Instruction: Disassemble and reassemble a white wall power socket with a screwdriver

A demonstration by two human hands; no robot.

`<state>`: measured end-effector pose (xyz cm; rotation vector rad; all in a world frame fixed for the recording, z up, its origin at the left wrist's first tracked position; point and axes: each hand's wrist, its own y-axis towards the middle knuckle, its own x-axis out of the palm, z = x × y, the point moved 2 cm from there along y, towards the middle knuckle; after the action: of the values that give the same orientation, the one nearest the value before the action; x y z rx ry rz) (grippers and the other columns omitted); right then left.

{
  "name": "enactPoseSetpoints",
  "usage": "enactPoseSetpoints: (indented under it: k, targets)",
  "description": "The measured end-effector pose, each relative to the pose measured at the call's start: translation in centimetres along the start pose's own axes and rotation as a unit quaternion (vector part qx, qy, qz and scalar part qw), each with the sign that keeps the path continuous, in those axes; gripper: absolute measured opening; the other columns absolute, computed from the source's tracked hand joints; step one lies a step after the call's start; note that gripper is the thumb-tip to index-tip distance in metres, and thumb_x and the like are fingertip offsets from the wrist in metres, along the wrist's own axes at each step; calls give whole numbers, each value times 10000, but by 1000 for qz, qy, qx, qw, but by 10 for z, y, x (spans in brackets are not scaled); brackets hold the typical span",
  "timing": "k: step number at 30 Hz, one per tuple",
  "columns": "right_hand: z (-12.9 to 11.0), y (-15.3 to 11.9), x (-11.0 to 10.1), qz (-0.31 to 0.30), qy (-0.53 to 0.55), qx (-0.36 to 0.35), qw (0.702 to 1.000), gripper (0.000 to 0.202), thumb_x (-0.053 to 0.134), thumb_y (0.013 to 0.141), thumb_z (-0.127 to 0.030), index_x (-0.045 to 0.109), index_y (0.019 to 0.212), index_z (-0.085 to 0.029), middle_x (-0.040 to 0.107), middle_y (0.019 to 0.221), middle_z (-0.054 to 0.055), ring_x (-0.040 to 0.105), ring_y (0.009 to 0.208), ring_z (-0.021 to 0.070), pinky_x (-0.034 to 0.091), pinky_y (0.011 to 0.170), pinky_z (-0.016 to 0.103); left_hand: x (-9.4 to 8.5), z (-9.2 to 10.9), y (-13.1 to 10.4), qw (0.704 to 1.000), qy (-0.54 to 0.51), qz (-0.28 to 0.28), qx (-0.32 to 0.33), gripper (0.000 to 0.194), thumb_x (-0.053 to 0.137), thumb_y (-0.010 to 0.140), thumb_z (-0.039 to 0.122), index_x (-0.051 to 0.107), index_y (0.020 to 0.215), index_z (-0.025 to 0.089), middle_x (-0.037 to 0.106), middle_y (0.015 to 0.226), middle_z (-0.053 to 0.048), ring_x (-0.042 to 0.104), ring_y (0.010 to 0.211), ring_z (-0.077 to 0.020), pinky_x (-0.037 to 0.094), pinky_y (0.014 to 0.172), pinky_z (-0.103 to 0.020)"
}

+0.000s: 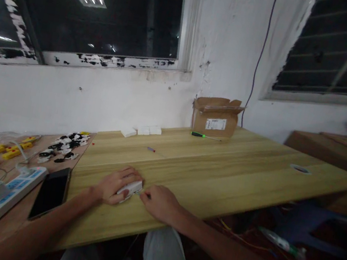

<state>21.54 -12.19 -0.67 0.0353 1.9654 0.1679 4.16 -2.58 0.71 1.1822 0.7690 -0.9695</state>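
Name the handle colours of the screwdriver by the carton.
Screwdriver handle: black and green, best seen in head view.

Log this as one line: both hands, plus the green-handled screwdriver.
Left hand: holding white piece | Right hand: curled closed beside it, contents unclear | Green-handled screwdriver: lying by cardboard box

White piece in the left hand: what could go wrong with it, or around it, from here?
1. The left hand holds the white piece low at the tabletop, so it might skid if pushed sideways.
2. The curled right hand is close beside it; a slip could knock the left fingers. Whether it holds anything is unclear.
3. The phone lies near the left forearm, which might nudge it.
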Motion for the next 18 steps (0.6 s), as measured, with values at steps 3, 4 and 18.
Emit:
enactPoseSetpoints:
  k: [3,4,18]
  targets:
    - [2,2,3,2,-7,7,1000,380,458,923,-404,744,868,-160,755,913,139,700,839,250,460,736,301,-5,0,0,1000,7,-5,-7,564,265,973,515,444,1382,171,516,1279,-166,473,1187,-320,379,1035,-490]
    - [3,2,3,3,-7,9,1000,381,460,921,-406,746,866,-160,757,899,138,704,827,253,465,730,305,-9,-1,-1,1000,12,0,-14,561,259,976,511,433,1388,172,503,1291,-165,462,1200,-322,373,1040,-493]
    - [41,-32,-20,99,-78,53,991,269,429,961,-312,677,944,-211,744,854,93,700,794,261,439,680,318,-36,-89,-1,976,81,57,-194,466,495,908,403,549,1317,188,553,1321,-119,468,1250,-299,334,1109,-471]
